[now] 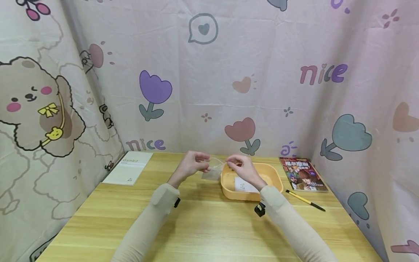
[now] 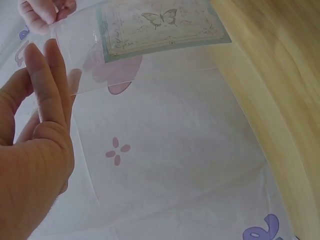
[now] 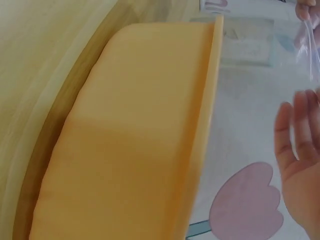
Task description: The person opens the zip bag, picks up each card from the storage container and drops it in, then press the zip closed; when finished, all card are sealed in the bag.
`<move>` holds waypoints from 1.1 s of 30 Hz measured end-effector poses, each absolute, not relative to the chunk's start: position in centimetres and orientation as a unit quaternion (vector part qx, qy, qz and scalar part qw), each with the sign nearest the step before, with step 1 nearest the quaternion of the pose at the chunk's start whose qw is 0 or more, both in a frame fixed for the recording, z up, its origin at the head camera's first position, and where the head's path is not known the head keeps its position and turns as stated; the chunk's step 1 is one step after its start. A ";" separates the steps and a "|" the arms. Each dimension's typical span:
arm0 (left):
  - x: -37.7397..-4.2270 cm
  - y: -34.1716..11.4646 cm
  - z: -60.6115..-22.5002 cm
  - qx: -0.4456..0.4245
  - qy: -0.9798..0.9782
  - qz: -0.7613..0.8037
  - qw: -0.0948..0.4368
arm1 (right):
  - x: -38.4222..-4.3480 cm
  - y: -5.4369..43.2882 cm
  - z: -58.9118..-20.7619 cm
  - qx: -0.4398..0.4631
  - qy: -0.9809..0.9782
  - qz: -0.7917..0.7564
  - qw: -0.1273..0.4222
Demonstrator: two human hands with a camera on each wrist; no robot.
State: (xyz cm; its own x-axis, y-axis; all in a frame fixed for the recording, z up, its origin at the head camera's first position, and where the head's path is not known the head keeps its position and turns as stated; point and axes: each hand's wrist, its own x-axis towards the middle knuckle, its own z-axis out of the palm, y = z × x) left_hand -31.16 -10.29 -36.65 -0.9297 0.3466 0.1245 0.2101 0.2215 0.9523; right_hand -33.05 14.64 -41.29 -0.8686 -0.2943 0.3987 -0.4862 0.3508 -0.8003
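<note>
A clear plastic bag point(image 2: 77, 50) is stretched between my two hands, above the table. Inside it shows a card point(image 2: 165, 30) with a green border and a butterfly print. My left hand point(image 1: 193, 165) pinches one side of the bag's mouth between thumb and fingertips. On the other side, my right hand point(image 1: 243, 169) pinches the bag's edge with its fingertips, over the left rim of a yellow-orange plastic basket point(image 1: 242, 195). A white paper or card point(image 1: 243, 185) with a small print lies in the basket, partly hidden by its front wall.
A white notebook point(image 1: 129, 168) lies at the table's back left. To the right of the basket are a colourful comic-style book point(image 1: 302, 174) and a yellow pen with black ends point(image 1: 306, 200). Patterned curtains point(image 1: 209, 72) hang behind and at both sides.
</note>
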 end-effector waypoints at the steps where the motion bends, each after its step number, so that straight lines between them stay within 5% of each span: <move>1: -31.3 -10.4 -36.9 0.179 0.779 0.599 0.057 | -33.2 14.9 -41.4 0.240 -0.818 0.516 0.084; 9: -31.9 -10.6 -37.6 0.171 0.778 0.603 0.045 | -33.8 17.2 -42.3 0.234 -0.832 0.503 0.016; 33: -32.2 -10.1 -37.7 0.171 0.787 0.592 0.040 | -35.1 23.4 -45.6 0.224 -0.905 0.355 -0.073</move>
State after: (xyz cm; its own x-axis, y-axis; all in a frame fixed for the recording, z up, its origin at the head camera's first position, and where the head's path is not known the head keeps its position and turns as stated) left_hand -32.24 -10.13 -37.70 -0.9382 0.3168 0.1392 0.2215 0.2405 0.9450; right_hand -35.11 23.38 -45.63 -0.8892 -0.4567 0.0265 -0.3528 0.6476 -0.6753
